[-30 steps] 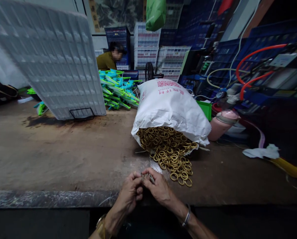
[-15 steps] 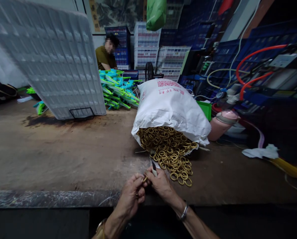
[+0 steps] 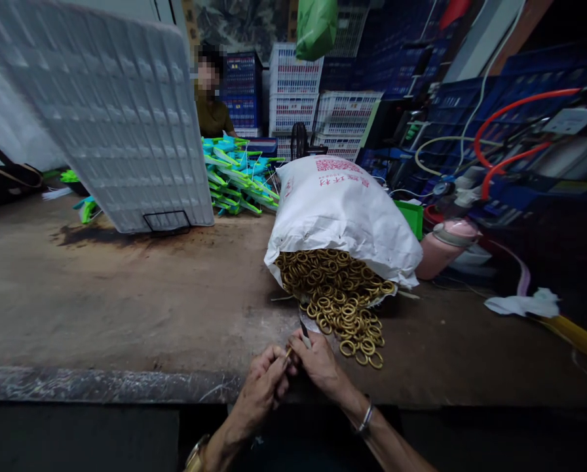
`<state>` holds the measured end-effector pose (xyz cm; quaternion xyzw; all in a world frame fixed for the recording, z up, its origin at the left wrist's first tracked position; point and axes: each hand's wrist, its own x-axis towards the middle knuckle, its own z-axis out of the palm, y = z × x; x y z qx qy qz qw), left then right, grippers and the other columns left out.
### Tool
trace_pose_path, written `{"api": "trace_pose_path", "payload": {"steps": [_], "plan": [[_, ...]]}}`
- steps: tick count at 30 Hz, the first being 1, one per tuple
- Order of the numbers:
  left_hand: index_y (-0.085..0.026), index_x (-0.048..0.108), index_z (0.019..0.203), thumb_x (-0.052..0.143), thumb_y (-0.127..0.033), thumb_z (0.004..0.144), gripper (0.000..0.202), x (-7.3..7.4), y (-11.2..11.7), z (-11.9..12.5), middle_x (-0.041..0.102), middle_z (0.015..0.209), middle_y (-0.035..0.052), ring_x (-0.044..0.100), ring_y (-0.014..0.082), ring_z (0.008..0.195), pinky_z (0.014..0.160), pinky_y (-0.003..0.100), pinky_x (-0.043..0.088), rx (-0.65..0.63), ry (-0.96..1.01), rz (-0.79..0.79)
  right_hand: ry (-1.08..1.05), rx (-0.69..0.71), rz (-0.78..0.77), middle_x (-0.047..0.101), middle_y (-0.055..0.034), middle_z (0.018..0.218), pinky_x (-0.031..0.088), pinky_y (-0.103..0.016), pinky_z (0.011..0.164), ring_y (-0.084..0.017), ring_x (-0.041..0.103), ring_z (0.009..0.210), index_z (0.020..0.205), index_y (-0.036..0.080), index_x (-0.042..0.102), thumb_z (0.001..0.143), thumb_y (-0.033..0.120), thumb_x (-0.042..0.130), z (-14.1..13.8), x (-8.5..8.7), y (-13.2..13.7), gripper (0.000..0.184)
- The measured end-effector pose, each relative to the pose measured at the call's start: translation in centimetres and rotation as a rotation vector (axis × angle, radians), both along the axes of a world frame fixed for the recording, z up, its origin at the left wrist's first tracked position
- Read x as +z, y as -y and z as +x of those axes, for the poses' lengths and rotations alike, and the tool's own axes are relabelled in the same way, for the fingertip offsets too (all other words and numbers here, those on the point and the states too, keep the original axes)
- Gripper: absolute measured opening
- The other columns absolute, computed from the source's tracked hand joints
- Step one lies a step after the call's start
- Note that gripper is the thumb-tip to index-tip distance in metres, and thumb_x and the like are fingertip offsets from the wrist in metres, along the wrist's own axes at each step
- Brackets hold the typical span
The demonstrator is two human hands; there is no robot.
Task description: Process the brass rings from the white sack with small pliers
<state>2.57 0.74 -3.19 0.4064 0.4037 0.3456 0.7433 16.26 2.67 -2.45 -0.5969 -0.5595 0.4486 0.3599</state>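
Observation:
My left hand (image 3: pixel 268 379) pinches a brass-coloured ring (image 3: pixel 289 352), which shows edge-on between the fingertips. Close against it, my right hand (image 3: pixel 319 366) is wrapped round a small knife (image 3: pixel 305 337) with a pale handle and a dark blade pointing up and away. The right fingertips meet the ring too, though fingers hide much of the contact. Just beyond the hands, a pile of loose rings (image 3: pixel 350 321) spills from the mouth of a white woven sack (image 3: pixel 340 210) lying on the wooden table (image 3: pixel 166 295).
A ribbed translucent panel (image 3: pixel 151 124) leans at the left on a black wire stand (image 3: pixel 166 221). Behind it are blue-and-green plastic pieces (image 3: pixel 239 174) and a person (image 3: pixel 213 115). A pink bottle (image 3: pixel 445 246) stands right of the sack. Stacked crates (image 3: pixel 293 98) line the back.
The ring has turned edge-on between my fingers, and my left hand has rolled slightly. The knife stays in my right hand. The person at the back has straightened up; the view shifts slightly.

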Motion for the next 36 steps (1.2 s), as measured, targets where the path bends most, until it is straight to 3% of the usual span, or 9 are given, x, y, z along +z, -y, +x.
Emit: {"api": "trace_pose_path", "payload": {"steps": [4, 7, 13, 19, 25, 29, 32, 36], "plan": [[-0.019, 0.048, 0.079, 0.048, -0.051, 0.077, 0.032, -0.1, 0.2, -0.1, 0.038, 0.046, -0.0091, 0.024, 0.004, 0.035, 0.035, 0.017, 0.017, 0.023, 0.03, 0.023, 0.35, 0.091, 0.183, 0.051, 0.0014, 0.057, 0.03, -0.022, 0.052, -0.012, 0.045, 0.054, 0.066, 0.02, 0.049, 0.076, 0.02, 0.039, 0.5, -0.3, 0.8, 0.015], [-0.02, 0.046, 0.078, 0.047, -0.053, 0.077, 0.034, 0.1, 0.1, -0.1, 0.033, 0.044, -0.0102, 0.021, 0.0044, 0.036, 0.036, 0.017, 0.015, 0.019, 0.035, 0.026, 0.516, 0.207, 0.206, 0.056, 0.0007, 0.062, 0.028, -0.022, 0.054, -0.012, 0.048, 0.057, 0.073, 0.02, 0.053, 0.067, 0.008, 0.037, 0.5, -0.2, 1.6, 0.021], [-0.02, 0.043, 0.071, 0.052, -0.056, 0.072, 0.038, 1.0, 0.1, -0.1, 0.03, 0.048, -0.0096, 0.022, 0.0048, 0.04, 0.039, 0.018, 0.016, 0.06, -0.018, 0.084, 0.605, 0.241, 0.205, 0.06, -0.0003, 0.067, 0.028, -0.023, 0.056, -0.013, 0.051, 0.06, 0.08, 0.019, 0.054, 0.063, 0.004, 0.036, 0.1, 0.3, 1.9, 0.029], [-0.017, 0.051, 0.071, 0.052, -0.05, 0.076, 0.033, 2.1, 0.8, -0.4, 0.039, 0.057, -0.0048, 0.028, 0.0057, 0.046, 0.044, 0.02, 0.022, 0.031, -0.004, 0.246, 0.614, 0.273, 0.145, 0.059, 0.0001, 0.064, 0.028, -0.021, 0.053, -0.012, 0.051, 0.058, 0.073, 0.02, 0.053, 0.068, 0.007, 0.038, 0.6, 0.3, 1.6, 0.021], [-0.017, 0.054, 0.071, 0.048, -0.052, 0.077, 0.036, 1.8, 0.5, -0.2, 0.034, 0.045, -0.0072, 0.023, 0.0046, 0.038, 0.038, 0.018, 0.016, 0.073, 0.096, -0.062, 0.786, 0.007, 0.24, 0.062, -0.0029, 0.075, 0.03, -0.023, 0.059, -0.015, 0.056, 0.07, 0.085, 0.019, 0.054, 0.064, 0.002, 0.04, 2.0, -0.6, 1.2, 0.031], [-0.014, 0.055, 0.068, 0.049, -0.051, 0.077, 0.038, 1.3, 0.1, 0.0, 0.034, 0.041, -0.0071, 0.023, 0.0043, 0.037, 0.037, 0.018, 0.019, 0.082, 0.128, -0.142, 0.906, -0.162, 0.16, 0.064, -0.0048, 0.085, 0.032, -0.025, 0.063, -0.017, 0.059, 0.075, 0.099, 0.019, 0.051, 0.075, 0.01, 0.044, 3.4, -0.3, 0.8, 0.026], [-0.016, 0.054, 0.07, 0.053, -0.048, 0.075, 0.032, 1.2, 0.1, 0.1, 0.046, 0.05, -0.0041, 0.029, 0.0041, 0.038, 0.036, 0.018, 0.02, 0.116, 0.189, -0.188, 1.023, -0.171, 0.059, 0.065, -0.0071, 0.084, 0.032, -0.027, 0.061, -0.02, 0.06, 0.074, 0.097, 0.019, 0.051, 0.08, 0.017, 0.046, 3.8, 0.2, 0.5, 0.018], [-0.019, 0.055, 0.088, 0.062, -0.039, 0.069, 0.029, 1.2, -0.2, -0.1, 0.054, 0.064, -0.0028, 0.037, 0.0041, 0.04, 0.035, 0.017, 0.021, 0.133, 0.309, -0.301, 1.101, -0.164, 0.005, 0.065, -0.0096, 0.079, 0.031, -0.028, 0.059, -0.021, 0.061, 0.072, 0.091, 0.017, 0.053, 0.082, 0.011, 0.039, 3.5, 0.3, 0.2, 0.017]]}}
